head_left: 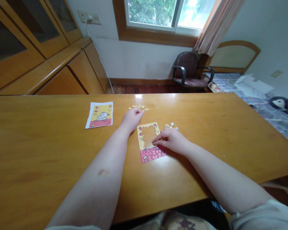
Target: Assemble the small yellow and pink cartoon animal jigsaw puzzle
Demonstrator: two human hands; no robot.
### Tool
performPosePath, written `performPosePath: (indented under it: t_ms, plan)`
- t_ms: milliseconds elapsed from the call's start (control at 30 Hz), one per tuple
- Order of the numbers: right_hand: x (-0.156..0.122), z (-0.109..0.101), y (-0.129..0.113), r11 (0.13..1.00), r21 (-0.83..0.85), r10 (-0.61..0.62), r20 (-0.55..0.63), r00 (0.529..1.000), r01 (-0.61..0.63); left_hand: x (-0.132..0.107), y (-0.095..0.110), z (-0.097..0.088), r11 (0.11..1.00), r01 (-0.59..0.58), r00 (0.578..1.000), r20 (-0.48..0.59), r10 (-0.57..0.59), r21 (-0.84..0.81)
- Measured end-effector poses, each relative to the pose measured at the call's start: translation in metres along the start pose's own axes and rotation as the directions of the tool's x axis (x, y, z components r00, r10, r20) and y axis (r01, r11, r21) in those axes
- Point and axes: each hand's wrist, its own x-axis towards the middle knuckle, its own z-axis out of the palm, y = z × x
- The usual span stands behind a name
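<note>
Wooden table (pixel 50 134): left hand (pixel 132 117) picks among loose pieces (pixel 138 107) (fingers curled); right hand (pixel 171 140) pinches one into the puzzle (pixel 150 142).

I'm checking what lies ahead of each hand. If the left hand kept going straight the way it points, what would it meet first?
The left hand points away and slightly right, at the loose puzzle pieces just beyond its fingers. It would probably meet those first; whether it already touches them is unclear.

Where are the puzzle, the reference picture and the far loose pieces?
puzzle (pixel 152 154), head view, on its finished pink bottom rows
reference picture (pixel 100 114), head view, middle of the card
loose pieces (pixel 138 107), head view, middle of the cluster by the left hand (pixel 132 118)
</note>
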Motion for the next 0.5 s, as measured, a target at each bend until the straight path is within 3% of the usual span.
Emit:
performPosePath:
  t_ms: [300, 500]
  plan:
    - [0.0024, 0.0037, 0.0056, 0.975, -0.100, -0.199, 0.001, 0.980, 0.198, -0.0010, 0.0010, -0.0003, 1.000, 0.007, 1.000, 0.001, -0.007, -0.008]
    - [0.0010, 0.0041, 0.0070, 0.973, -0.091, -0.213, -0.024, 0.977, 0.210, -0.0019, 0.0035, -0.0014, 1.000, 0.011, 1.000, -0.003, -0.011, -0.018]
